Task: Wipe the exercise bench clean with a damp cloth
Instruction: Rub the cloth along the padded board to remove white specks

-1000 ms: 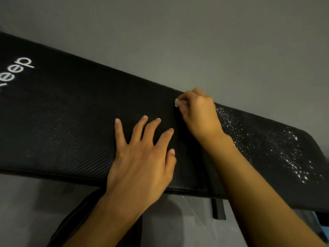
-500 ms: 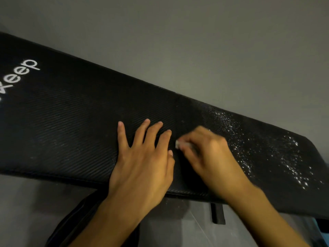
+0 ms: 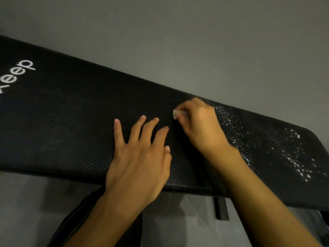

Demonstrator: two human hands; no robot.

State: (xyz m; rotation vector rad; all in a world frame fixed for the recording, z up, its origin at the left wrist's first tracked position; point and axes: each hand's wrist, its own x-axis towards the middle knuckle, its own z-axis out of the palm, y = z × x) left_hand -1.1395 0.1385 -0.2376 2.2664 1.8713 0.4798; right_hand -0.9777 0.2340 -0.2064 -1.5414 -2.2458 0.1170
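Note:
The black ribbed exercise bench pad [image 3: 74,125] runs across the view from upper left to lower right, with white "Keep" lettering at its left end. My left hand [image 3: 140,157] lies flat on the pad near the middle, fingers spread. My right hand [image 3: 199,125], blurred by motion, grips a small white cloth [image 3: 176,114] pressed on the pad near its far edge; only a corner of the cloth shows past the fingers. White specks [image 3: 277,148] cover the pad to the right of that hand.
A grey floor [image 3: 195,41] lies beyond and below the bench. A black frame part [image 3: 220,208] hangs under the pad's near edge, and a dark shape [image 3: 74,223] sits at the lower left by my left forearm.
My right hand with the cloth went from the pad's far edge down toward the near edge, then back up toward the far edge. My left hand has stayed flat in place.

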